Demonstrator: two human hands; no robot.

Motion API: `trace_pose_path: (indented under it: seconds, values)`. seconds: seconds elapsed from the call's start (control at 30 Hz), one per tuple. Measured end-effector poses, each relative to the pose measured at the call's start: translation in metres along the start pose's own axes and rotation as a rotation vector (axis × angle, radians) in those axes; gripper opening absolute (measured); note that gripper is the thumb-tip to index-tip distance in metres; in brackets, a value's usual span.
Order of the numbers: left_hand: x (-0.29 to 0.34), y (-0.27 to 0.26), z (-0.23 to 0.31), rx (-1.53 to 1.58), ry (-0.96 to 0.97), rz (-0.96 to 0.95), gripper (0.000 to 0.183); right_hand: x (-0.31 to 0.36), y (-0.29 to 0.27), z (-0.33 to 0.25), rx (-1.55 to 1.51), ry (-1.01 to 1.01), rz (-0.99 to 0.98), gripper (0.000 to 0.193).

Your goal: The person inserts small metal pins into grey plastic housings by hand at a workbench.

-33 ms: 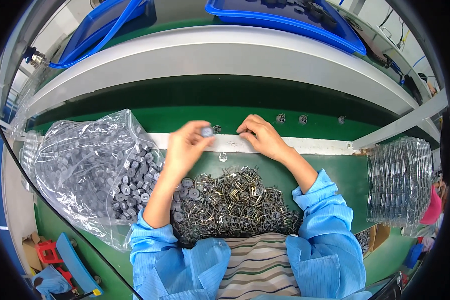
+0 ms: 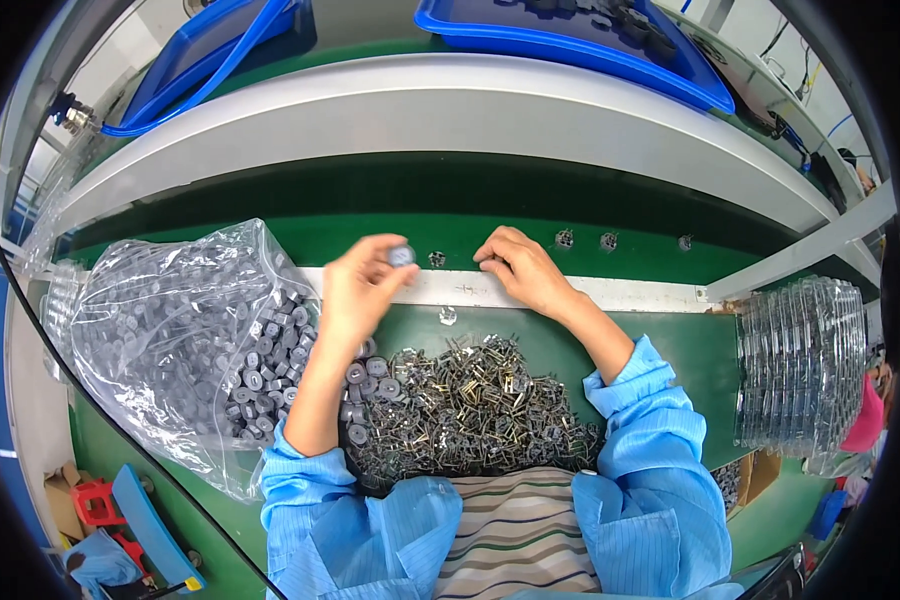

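Observation:
My left hand [image 2: 360, 283] is raised over the white strip, pinching a round grey button-like cap [image 2: 400, 256] between thumb and fingertips. Just to the cap's right, a small dark part with prongs [image 2: 437, 259] sits on the green surface. My right hand [image 2: 525, 270] rests at the strip's far edge, fingers curled together; whatever they grip, if anything, is too small to tell. A small clear piece [image 2: 447, 316] lies between my forearms. Nearer to me spreads a heap of small metal-pinned parts [image 2: 480, 410], with several loose grey caps [image 2: 376, 367] at its left.
A clear plastic bag [image 2: 160, 340] full of grey caps lies on the left. Stacked clear trays [image 2: 800, 365] stand on the right. Several dark parts [image 2: 608, 242] sit in a row on the far strip. A grey beam [image 2: 440, 100] and blue trays [image 2: 570, 50] are beyond.
My left hand has drawn slightly left with the grey cap, away from the small dark part. My right hand has hardly moved.

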State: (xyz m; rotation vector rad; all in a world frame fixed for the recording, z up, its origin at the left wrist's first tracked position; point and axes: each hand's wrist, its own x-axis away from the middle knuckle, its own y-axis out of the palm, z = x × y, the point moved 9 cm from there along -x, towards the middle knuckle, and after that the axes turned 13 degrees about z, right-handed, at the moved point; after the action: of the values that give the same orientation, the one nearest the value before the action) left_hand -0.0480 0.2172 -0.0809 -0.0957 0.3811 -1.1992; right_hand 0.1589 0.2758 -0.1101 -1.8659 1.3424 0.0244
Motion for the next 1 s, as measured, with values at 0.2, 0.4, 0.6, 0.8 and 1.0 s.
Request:
trace_pose_path:
  seconds: [0.2, 0.4, 0.6, 0.8, 1.0]
  values:
    - [-0.013, -0.034, 0.002, 0.0, -0.029, 0.118, 0.033, -0.034, 0.049, -0.001, -0.102, -0.062, -0.172, 0.017]
    - [-0.002, -0.007, 0.004, -0.047, -0.072, -0.045, 0.034, -0.034, 0.066, 0.004, -0.065, -0.088, -0.443, 0.017]
    - [0.022, 0.028, 0.011, 0.007, -0.027, -0.204, 0.037, -0.012, 0.005, -0.002, -0.691, 0.435, -0.049, 0.005]
    - [0.046, 0.049, 0.03, 0.073, -0.136, -0.391, 0.038, 0.018, -0.03, -0.075, -0.494, 0.113, 0.092, 0.009]
    - [0.048, 0.052, 0.032, -0.047, -0.085, -0.404, 0.036, 0.02, -0.038, -0.095, -0.189, -0.205, 0.152, 0.013]
